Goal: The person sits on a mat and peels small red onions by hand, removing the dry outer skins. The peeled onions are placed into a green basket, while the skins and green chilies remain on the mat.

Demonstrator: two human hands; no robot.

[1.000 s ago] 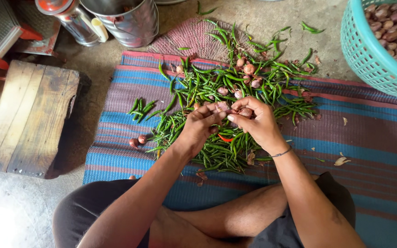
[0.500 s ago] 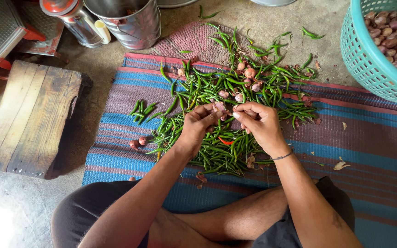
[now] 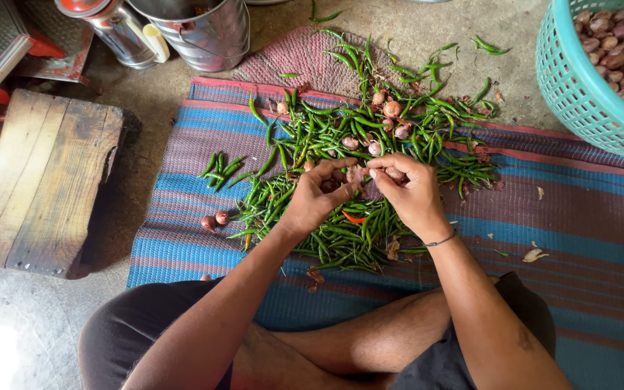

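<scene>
A heap of green chillies (image 3: 341,166) lies on a striped woven mat (image 3: 586,217), with small shallots (image 3: 393,110) scattered among them. My left hand (image 3: 319,202) and my right hand (image 3: 409,191) meet above the heap. Both pinch a small shallot (image 3: 355,175) between their fingertips. One red chilli (image 3: 353,217) shows under my hands. Two peeled shallots (image 3: 215,219) sit on the mat left of the heap, near a small bunch of chillies (image 3: 219,167).
A teal plastic basket (image 3: 579,87) of shallots stands at the upper right. A wooden board (image 3: 37,180) lies left of the mat. A metal bucket (image 3: 207,32) and a metal flask (image 3: 117,29) stand at the back. My crossed legs fill the foreground.
My hands stay together over the heap, the fingers working slightly on the shallot. The view has shifted a little; nothing else has moved.
</scene>
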